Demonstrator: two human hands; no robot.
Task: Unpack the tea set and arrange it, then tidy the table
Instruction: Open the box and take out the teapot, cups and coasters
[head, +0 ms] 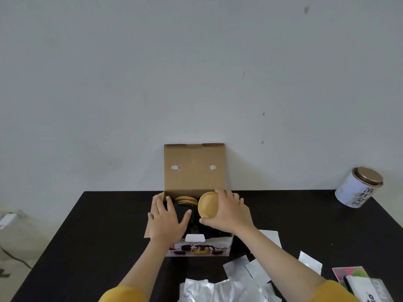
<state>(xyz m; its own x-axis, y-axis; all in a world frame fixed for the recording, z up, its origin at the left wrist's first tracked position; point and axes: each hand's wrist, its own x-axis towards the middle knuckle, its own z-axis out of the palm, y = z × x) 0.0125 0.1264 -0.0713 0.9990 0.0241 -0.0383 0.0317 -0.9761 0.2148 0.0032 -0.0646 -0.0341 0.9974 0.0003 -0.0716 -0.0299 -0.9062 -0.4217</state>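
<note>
Resting with straight, spread fingers on a black piece inside the open cardboard box (194, 171), the left hand (166, 219) steadies it; the right hand (229, 213) grips a round wooden saucer (208, 205) over the box, mid-bench (87, 236); a white tin (357, 188) stands far right.

My yellow sleeves (122, 293), tan wooden coaster (208, 205), brown cardboard box (194, 168) with black inside, black table (87, 236), silver foil packets (218, 290), white tin (357, 188) with bronze lid.
</note>
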